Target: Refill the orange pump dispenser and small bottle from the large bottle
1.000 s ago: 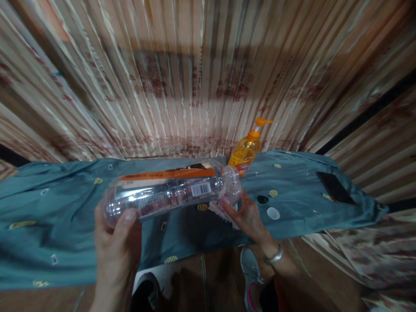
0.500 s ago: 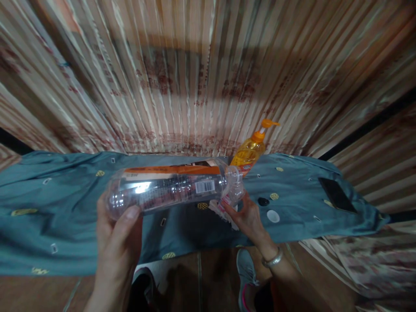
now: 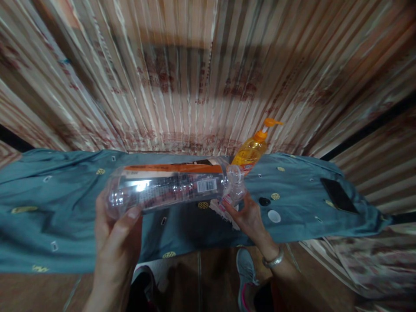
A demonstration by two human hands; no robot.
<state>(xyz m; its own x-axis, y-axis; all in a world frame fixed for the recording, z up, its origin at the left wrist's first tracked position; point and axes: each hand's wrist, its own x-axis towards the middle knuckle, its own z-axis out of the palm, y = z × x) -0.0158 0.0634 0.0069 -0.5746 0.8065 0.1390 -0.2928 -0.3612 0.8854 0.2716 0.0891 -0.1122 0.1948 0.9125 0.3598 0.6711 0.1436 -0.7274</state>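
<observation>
My left hand (image 3: 118,236) is wrapped around the base of a large clear plastic bottle (image 3: 172,190), which lies nearly level in the air. An orange strip and a barcode mark its label, and its open neck points right. My right hand (image 3: 253,219), a silver bangle at the wrist, grips a small clear plastic bottle (image 3: 235,191) with a pinkish label. The small one is tilted, its upper end at the large bottle's neck; whether they touch I cannot tell. A crumpled whitish piece (image 3: 222,213) shows below the small bottle.
Behind the necks stands an orange pump bottle (image 3: 250,154). A black cap (image 3: 264,201), a white disc (image 3: 274,216) and a dark phone-like slab (image 3: 339,196) lie on the teal cloth (image 3: 74,203) to the right. A pleated curtain (image 3: 188,86) hangs behind.
Both hands keep their grip on the two bottles, which hold nearly the same pose. The whole view has shifted very slightly.
</observation>
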